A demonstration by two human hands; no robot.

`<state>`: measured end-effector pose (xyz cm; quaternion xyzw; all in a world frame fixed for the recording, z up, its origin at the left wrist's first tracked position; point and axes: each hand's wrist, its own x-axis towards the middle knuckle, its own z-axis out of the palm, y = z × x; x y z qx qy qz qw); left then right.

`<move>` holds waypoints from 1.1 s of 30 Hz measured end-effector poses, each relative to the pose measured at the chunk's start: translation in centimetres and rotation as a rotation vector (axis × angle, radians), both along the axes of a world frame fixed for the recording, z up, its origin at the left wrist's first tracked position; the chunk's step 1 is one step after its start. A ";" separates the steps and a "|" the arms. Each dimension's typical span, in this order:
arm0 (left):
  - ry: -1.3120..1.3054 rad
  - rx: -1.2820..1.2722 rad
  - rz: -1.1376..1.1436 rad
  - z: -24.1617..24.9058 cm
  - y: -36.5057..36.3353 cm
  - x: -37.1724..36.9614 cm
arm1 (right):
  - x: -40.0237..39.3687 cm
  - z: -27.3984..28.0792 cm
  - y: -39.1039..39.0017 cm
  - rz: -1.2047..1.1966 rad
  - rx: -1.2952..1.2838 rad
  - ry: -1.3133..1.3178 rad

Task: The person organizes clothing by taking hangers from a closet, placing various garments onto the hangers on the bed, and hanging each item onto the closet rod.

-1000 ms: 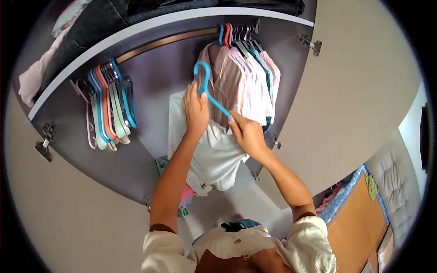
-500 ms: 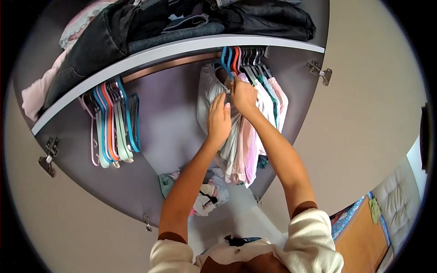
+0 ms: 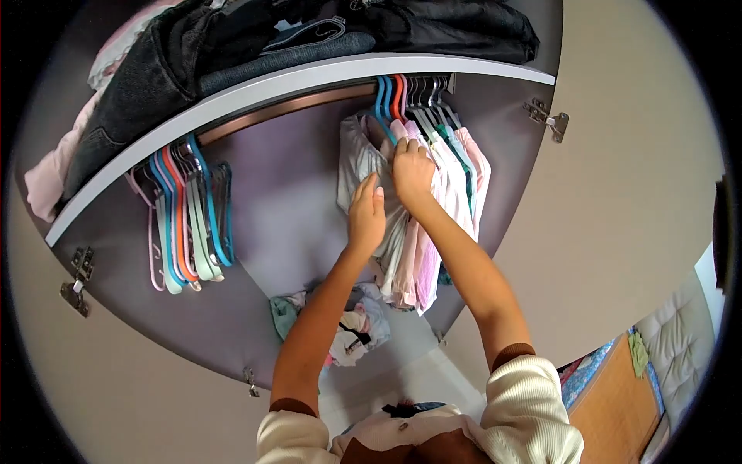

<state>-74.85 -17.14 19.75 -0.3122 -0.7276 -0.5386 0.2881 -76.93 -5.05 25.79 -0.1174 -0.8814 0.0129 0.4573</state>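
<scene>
A whitish-grey garment (image 3: 355, 151) hangs from a blue hanger (image 3: 382, 108) at the left end of a row of clothes on the rail. My left hand (image 3: 366, 215) lies against the front of this garment, fingers stretched out together. Higher and to the right, my right hand (image 3: 413, 168) has its fingers curled over the garment's upper edge beside the blue hanger's arm; the fingertips are partly hidden. Pink and white shirts (image 3: 427, 267) hang directly behind my right wrist.
Bare hangers (image 3: 182, 224) cluster on the left of the copper-coloured rail (image 3: 286, 112). Dark jeans (image 3: 147, 97) lie on the shelf (image 3: 309, 71) above. Crumpled clothes (image 3: 355, 332) rest at the wardrobe bottom. Doors with metal hinges (image 3: 547, 120) stand open on both sides.
My right hand has shifted slightly down from the blue hanger's arm onto the garment's edge. My left hand has moved a little lower along the garment's front. The view has shifted slightly.
</scene>
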 end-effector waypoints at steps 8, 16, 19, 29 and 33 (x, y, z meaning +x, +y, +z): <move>0.079 0.010 0.177 0.5 -5.7 2.7 | 3.8 -0.3 -4.7 0.217 0.280 0.351; 0.494 0.022 0.719 1.4 -17.5 7.3 | 2.7 -2.3 -19.7 1.011 -0.323 0.139; 0.465 0.013 0.805 1.2 -21.2 8.5 | 1.2 -2.7 -25.4 1.326 -0.761 -0.130; 0.321 -0.057 0.750 0.0 -26.6 9.7 | 2.1 -1.6 -31.1 1.300 -1.407 -0.230; 0.333 -0.060 0.697 -0.4 -26.6 9.3 | 2.3 -1.1 -30.5 1.326 -1.411 -0.151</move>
